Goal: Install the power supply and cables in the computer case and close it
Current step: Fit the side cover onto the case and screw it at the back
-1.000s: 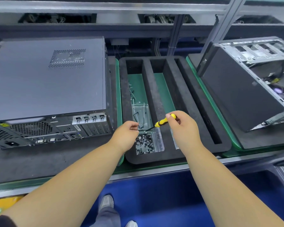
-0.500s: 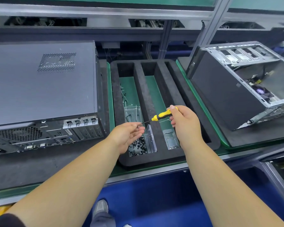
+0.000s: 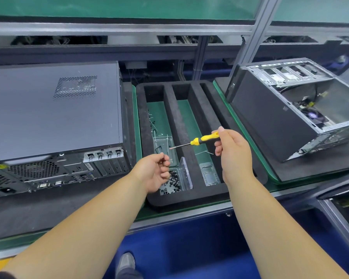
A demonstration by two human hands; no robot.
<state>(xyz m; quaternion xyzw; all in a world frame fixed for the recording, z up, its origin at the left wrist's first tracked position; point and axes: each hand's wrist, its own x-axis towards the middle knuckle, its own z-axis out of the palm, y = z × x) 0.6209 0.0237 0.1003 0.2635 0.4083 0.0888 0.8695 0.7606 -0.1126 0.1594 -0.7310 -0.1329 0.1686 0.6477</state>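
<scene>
Head view: the right hand (image 3: pixel 233 152) pinches the glossy yellow handle of a screwdriver (image 3: pixel 197 141), its thin steel shaft pointing left over a black foam tray (image 3: pixel 208 195); the left hand (image 3: pixel 154 174) hangs half-curled over a clear plastic box of small black screws (image 3: pixel 171 183), whether its fingertips hold one is too small to tell; a closed grey computer case (image 3: pixel 54 109) lies at left, an open, tilted case (image 3: pixel 286 117) at right, its interior partly cut off.

A long workbench (image 3: pixel 54 216) with a dark mat and green edging runs across; behind it, a grey metal frame (image 3: pixel 252 35) — blue floor (image 3: pixel 189 248) below.
</scene>
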